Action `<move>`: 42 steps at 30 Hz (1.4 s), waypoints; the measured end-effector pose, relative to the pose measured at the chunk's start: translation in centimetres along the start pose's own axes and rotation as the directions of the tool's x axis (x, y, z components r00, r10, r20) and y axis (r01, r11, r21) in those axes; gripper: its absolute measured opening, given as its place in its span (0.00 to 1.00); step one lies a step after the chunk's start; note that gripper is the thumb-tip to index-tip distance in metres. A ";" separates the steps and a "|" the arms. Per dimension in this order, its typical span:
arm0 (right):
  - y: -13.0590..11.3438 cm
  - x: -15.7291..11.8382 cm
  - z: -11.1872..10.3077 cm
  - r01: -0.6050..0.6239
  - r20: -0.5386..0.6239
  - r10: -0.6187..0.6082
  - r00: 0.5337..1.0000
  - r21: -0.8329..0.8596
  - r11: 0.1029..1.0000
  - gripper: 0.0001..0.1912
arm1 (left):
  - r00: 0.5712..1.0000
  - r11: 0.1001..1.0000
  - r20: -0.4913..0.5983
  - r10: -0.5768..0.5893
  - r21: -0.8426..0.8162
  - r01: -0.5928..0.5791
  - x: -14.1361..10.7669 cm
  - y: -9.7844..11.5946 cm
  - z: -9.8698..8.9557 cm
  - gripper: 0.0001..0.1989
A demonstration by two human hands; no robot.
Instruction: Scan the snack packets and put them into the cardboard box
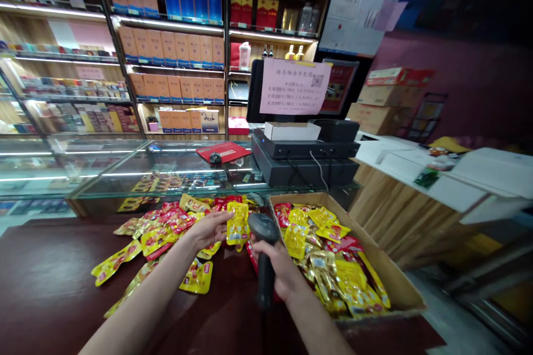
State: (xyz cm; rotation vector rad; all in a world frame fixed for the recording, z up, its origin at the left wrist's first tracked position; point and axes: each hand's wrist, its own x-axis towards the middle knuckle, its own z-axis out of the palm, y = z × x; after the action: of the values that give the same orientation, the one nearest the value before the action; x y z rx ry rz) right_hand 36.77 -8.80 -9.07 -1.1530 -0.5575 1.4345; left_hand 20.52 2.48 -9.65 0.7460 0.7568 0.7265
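Observation:
My left hand (207,231) reaches over a dark red counter top (54,283), its fingertips pinching a yellow foil snack packet (237,224) held upright. My right hand (276,267) grips a black handheld barcode scanner (265,259), its head pointing up and left, close to that packet. Many loose yellow and red snack packets (157,230) lie in a spread left of my hands. To the right, an open cardboard box (377,247) is heaped with similar packets, just beyond my right hand.
A glass display counter (166,175) stands behind the packets, with a red folder and a computer mouse on it. A black cash register (303,161) and a pink notice (293,86) stand beyond. Shelves of boxed goods rise behind, and a wooden counter (400,216) stands at right.

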 end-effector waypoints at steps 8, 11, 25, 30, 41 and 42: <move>-4.5 0.2 -2.1 -0.202 0.183 0.156 0.971 0.271 0.941 0.06 | 0.923 0.972 0.338 -0.185 -0.076 0.223 -2.0 2.3 3.8 0.38; -6.8 -0.2 -3.4 -0.192 0.200 0.141 0.970 0.264 0.945 0.07 | 0.892 0.964 0.401 -0.208 -0.073 0.257 -1.3 3.3 5.5 0.43; -15.1 2.0 -12.6 0.011 -0.008 -0.009 1.000 0.208 0.978 0.04 | 0.903 0.956 0.316 -0.292 0.133 0.263 9.8 3.6 17.9 0.49; -14.7 3.1 -14.1 -0.036 -0.043 0.047 0.998 0.231 0.972 0.05 | 0.945 0.955 0.178 -0.274 0.168 0.245 11.1 2.9 17.8 0.51; -10.7 2.1 -5.8 -0.183 0.195 0.145 0.970 0.194 0.964 0.07 | 0.955 0.973 0.182 -0.233 0.046 0.228 3.6 4.1 9.3 0.44; -9.8 2.2 -4.7 -0.211 0.235 0.166 0.958 0.182 0.960 0.07 | 0.957 0.974 0.181 -0.225 0.028 0.224 2.4 4.2 8.1 0.43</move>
State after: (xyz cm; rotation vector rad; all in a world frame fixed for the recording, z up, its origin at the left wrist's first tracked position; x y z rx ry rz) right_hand 45.74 -5.78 -3.28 -0.9088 -0.4451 1.7555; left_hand 27.03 4.06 -2.98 0.7089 0.6639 0.4428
